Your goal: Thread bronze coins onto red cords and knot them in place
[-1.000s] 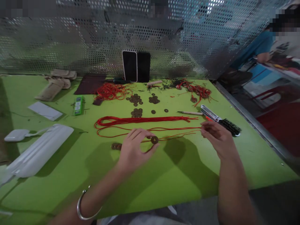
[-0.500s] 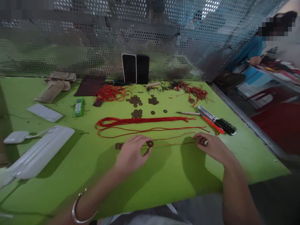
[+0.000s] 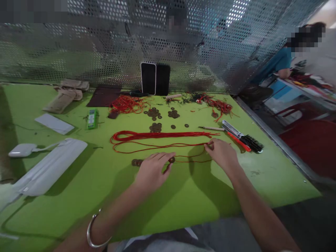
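Observation:
My left hand (image 3: 152, 170) lies bent over a row of dark round coins with holes (image 3: 135, 162), strung on red cord. Its fingers cover the middle of the row, while one coin (image 3: 172, 160) shows at the fingertips, the thumb a little apart below. Two thin strands of red cord (image 3: 193, 161) run from there to the right. My right hand (image 3: 222, 153) pinches red cord with thumb and forefinger, near the ends of a loose cord loop (image 3: 147, 144); which strand it grips is hard to make out. Behind lies a thick bundle of red cords (image 3: 168, 134).
Loose coins (image 3: 156, 127) lie in small piles beyond the cords. To the right are a hairbrush (image 3: 243, 136), an orange-handled tool (image 3: 237, 140) and a thin pointed tool (image 3: 211, 128). Two phones (image 3: 148, 78) lean on the perforated panel. A white lamp-like object (image 3: 56, 166) stands left.
My right hand has moved left and slightly away from me, to the ends of the loose cord loop. My left hand stays over the coins, and the view has shifted slightly.

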A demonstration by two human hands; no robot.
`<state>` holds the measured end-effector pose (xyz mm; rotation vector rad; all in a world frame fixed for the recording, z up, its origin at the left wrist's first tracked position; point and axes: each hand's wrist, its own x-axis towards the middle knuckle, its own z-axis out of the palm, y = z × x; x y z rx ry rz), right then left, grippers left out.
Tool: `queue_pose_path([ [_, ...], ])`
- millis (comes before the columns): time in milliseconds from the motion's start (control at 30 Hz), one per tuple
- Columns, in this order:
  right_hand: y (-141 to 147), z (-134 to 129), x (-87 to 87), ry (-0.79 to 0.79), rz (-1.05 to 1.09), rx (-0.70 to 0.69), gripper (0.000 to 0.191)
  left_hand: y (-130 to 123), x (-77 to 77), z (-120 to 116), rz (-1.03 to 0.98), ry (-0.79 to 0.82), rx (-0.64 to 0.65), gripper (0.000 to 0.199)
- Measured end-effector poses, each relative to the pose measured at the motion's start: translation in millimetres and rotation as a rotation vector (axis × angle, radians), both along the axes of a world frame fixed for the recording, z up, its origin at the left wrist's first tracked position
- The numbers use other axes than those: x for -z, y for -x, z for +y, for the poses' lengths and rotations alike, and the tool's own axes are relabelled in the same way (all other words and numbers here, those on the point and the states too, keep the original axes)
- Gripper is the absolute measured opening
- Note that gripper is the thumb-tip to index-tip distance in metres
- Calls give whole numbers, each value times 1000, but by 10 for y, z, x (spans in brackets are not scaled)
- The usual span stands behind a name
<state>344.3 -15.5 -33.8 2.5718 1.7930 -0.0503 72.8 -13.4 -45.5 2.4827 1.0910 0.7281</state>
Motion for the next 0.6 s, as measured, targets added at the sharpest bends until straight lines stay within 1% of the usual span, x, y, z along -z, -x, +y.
queue_pose_path([
  [67, 16, 15, -2, 12, -5, 19, 19, 0, -8, 0, 12, 12, -9, 34],
  [200, 0, -5, -2, 38, 32, 15, 11, 11, -30, 5, 37, 38, -33, 30],
  [300, -18, -52, 8, 60, 56, -7, 9, 17, -52, 11, 74, 66, -82, 30],
  [400, -11, -130, 6, 23, 94, -50, 9, 19, -83, 13, 104, 92, -120, 28],
  [500, 42, -219, -42, -85, 189, -154, 6, 20, -116, 12, 110, 102, -116, 25],
  [533, 72, -241, -69, -133, 221, -216, 6, 21, -125, 13, 108, 99, -110, 24],
  [600, 146, -262, -132, -232, 264, -389, 6, 22, -138, 17, 101, 97, -105, 23],
])
